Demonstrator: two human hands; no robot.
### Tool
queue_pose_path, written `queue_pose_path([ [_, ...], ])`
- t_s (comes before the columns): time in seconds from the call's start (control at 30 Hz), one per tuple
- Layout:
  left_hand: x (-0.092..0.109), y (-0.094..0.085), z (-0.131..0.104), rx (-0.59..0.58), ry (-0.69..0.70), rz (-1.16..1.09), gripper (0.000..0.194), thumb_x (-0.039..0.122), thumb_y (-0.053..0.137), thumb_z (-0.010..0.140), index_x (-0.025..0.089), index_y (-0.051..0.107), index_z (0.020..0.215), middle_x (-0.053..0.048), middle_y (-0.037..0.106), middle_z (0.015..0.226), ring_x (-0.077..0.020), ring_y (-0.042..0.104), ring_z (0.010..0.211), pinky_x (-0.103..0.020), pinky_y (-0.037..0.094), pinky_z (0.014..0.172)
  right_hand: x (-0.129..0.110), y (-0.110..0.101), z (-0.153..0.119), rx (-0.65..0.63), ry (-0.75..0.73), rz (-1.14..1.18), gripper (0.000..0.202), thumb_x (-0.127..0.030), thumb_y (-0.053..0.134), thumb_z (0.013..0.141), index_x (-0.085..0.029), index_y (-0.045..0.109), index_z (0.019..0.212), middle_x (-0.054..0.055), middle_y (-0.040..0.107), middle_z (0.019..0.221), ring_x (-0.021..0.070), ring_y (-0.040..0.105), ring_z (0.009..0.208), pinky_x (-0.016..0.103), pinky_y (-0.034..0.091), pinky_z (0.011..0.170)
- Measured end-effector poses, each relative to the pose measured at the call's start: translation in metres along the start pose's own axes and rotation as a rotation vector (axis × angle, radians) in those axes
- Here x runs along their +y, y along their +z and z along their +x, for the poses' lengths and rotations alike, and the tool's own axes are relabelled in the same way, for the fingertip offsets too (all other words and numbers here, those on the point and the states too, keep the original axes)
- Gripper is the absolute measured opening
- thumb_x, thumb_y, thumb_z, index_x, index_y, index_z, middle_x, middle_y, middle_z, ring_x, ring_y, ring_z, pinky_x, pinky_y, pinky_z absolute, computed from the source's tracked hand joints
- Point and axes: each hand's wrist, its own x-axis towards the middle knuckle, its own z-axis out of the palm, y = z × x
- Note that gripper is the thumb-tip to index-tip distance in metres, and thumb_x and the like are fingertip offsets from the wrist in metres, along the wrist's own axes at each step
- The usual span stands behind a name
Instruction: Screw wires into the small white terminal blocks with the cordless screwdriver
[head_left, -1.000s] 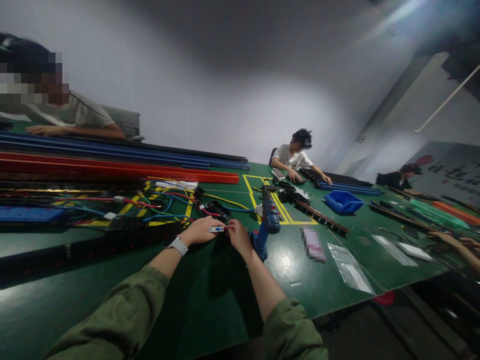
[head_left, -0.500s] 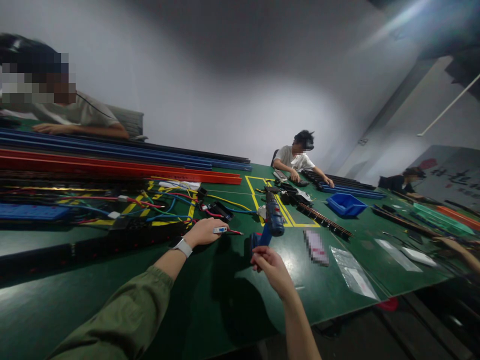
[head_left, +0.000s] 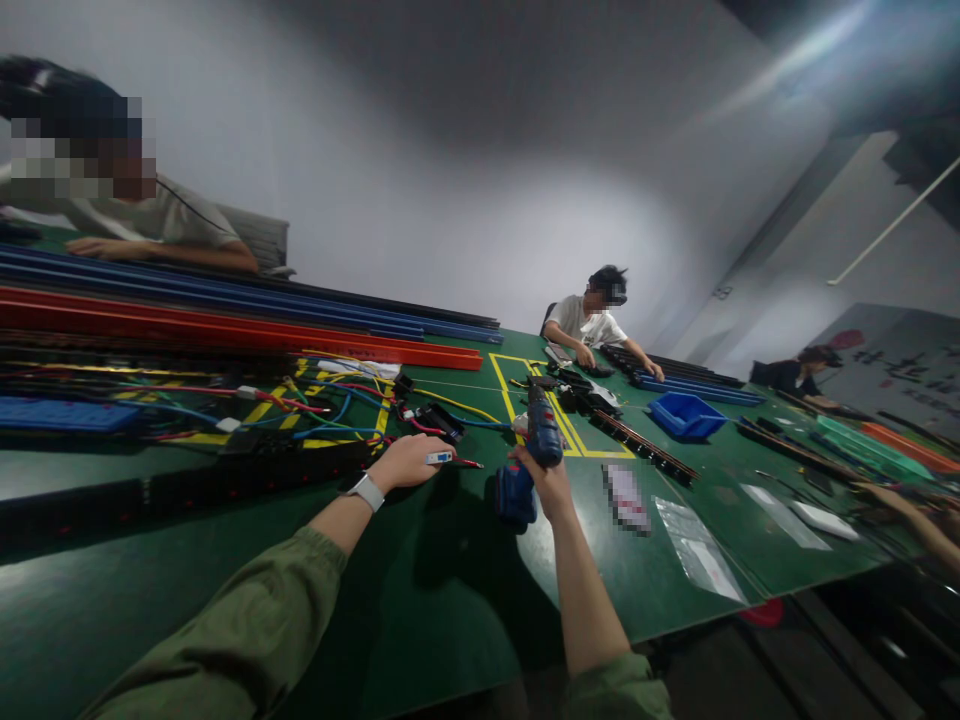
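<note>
My right hand [head_left: 552, 480] is wrapped round the grip of a blue-and-black cordless drill [head_left: 545, 432], just under its body. The drill's battery base [head_left: 516, 496] shows beside my wrist, and its nose points away from me. To the left, my left hand [head_left: 409, 462] is closed at the end of the black rail, with a small white-and-blue connector [head_left: 438, 458] at its fingers. A short red wire [head_left: 469, 463] sticks out past that connector. Part of the fingers is hidden behind the back of the hand.
Loose coloured wires [head_left: 349, 395] lie beyond my left hand. Red rails [head_left: 225, 328] and blue rails [head_left: 247, 300] run along the far left. A blue bin [head_left: 685, 415], a phone [head_left: 627, 497] and a plastic bag [head_left: 697, 547] lie to the right. Several co-workers sit around the table.
My right hand has moved up and forward from the drill's base and closed round its grip. The drill has shifted slightly. My left hand stays in place.
</note>
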Motion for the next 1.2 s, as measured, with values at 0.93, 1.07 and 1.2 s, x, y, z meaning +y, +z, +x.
queue_pose_path([
  [0.93, -0.024, 0.014, 0.013, 0.044, -0.052, 0.065, 0.04, 0.037, 0.049, 0.085, 0.04, 0.062, 0.123, 0.002, 0.066, 0.124, -0.0205, 0.057, 0.115, -0.031, 0.042, 0.096, -0.05, 0.022, -0.099, -0.324, 0.408, -0.1, 0.022, -0.033, 0.063, 0.071, -0.019, 0.055, 0.087, -0.01, 0.045, 0.037, 0.0127, 0.046, 0.031, 0.022, 0.035, 0.037],
  [1.07, -0.022, 0.012, 0.013, 0.035, -0.056, 0.055, 0.039, 0.035, 0.048, 0.086, 0.042, 0.062, 0.121, 0.003, 0.066, 0.123, -0.0209, 0.058, 0.114, -0.032, 0.042, 0.096, -0.049, 0.024, -0.099, -0.316, 0.406, -0.115, 0.021, -0.032, 0.062, 0.072, -0.018, 0.054, 0.086, -0.01, 0.045, 0.038, 0.0117, 0.046, 0.031, 0.021, 0.034, 0.037],
  [1.2, -0.02, 0.011, 0.013, 0.033, -0.044, 0.037, 0.039, 0.035, 0.048, 0.085, 0.042, 0.063, 0.121, 0.003, 0.066, 0.123, -0.0204, 0.058, 0.115, -0.031, 0.041, 0.097, -0.046, 0.025, -0.097, -0.352, 0.391, -0.13, 0.018, -0.03, 0.06, 0.072, -0.018, 0.055, 0.084, -0.01, 0.044, 0.036, 0.0117, 0.045, 0.031, 0.021, 0.033, 0.038],
])
